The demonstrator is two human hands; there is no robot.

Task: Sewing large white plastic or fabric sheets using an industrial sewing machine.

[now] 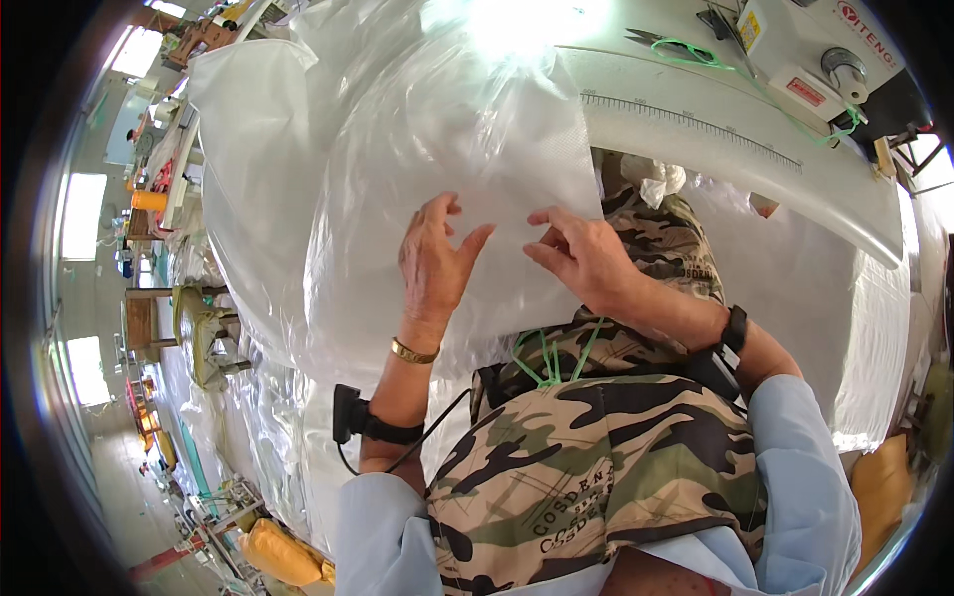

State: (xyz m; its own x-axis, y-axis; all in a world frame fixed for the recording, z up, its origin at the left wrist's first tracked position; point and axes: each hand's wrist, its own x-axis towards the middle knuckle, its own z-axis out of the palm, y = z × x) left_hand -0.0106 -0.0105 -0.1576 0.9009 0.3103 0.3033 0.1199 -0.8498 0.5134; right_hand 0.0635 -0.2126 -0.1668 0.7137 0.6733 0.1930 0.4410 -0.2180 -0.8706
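A large sheet of whitish, translucent woven plastic spreads over my lap and up onto the table. My left hand is over the sheet, fingers curved and thumb held apart, with nothing in its grasp. To its right, my right hand is near the sheet's right edge. Its fingers bend loosely and a gap shows between thumb and fingers; it holds nothing visible. The two hands face each other without touching. I cannot tell whether either one rests on the plastic. Bright glare hides the sheet's far part.
A sewing machine stands at the far right on a white table with a ruler scale along its edge. Scissors with green cord lie beside it. More plastic sheeting hangs at right. A stool stands at left.
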